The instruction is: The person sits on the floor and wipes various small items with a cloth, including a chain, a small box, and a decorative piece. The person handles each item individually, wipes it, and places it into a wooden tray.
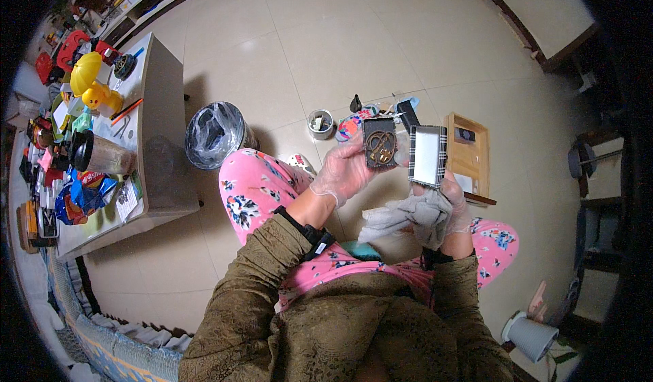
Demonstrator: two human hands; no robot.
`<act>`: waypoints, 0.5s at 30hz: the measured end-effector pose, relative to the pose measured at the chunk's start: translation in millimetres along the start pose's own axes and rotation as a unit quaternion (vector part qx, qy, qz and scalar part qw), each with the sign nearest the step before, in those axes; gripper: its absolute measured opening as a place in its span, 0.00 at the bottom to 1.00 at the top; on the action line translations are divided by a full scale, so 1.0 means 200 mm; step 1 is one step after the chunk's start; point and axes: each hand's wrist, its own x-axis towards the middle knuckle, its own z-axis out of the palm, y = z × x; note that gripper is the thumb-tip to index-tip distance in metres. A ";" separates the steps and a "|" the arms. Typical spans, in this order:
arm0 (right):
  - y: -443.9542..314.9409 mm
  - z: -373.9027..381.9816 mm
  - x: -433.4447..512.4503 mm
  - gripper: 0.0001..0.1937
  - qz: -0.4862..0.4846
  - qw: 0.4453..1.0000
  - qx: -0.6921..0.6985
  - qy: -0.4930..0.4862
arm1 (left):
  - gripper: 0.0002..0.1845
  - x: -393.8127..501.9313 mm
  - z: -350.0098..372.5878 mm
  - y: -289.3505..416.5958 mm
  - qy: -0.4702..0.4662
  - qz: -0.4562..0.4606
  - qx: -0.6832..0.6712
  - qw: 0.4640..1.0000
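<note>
Both hands wear clear plastic gloves. My left hand holds the bottom of a small jewelry box, in which a brown cord necklace with a gold-coloured cross-like pendant lies on dark padding. My right hand grips the black-and-white plaid box lid, its white inside facing up, together with a crumpled grey cloth that hangs below it. The lid is just right of the box bottom, apart from it. Behind the hands, small items lie on the floor, among them a colourful floral-patterned piece and a black box.
A round tin and a lined waste bin stand left of the hands. A wooden drawer-like tray lies to the right. The cluttered desk is at far left; a grey pot is at lower right.
</note>
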 end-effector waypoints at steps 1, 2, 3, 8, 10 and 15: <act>0.00 0.01 0.00 0.40 0.003 1.000 0.000 -0.005 | 0.27 0.00 0.00 0.00 0.000 -0.001 0.004 1.000; -0.01 0.03 0.00 0.39 0.005 1.000 0.001 -0.009 | 0.27 0.00 0.01 0.00 -0.003 -0.001 0.006 1.000; -0.01 0.04 0.01 0.39 0.029 0.999 -0.014 -0.010 | 0.27 -0.01 0.01 0.00 -0.008 -0.002 0.006 1.000; -0.06 0.06 0.03 0.37 0.070 0.995 -0.072 -0.014 | 0.27 -0.01 0.00 0.01 -0.037 0.015 0.032 0.999; -0.08 0.08 0.02 0.35 0.060 0.993 -0.097 -0.019 | 0.27 0.00 -0.01 0.01 -0.040 0.016 0.025 0.999; -0.12 0.20 0.00 0.32 0.032 0.987 -0.158 -0.007 | 0.26 -0.01 -0.01 0.01 -0.021 0.016 0.017 1.000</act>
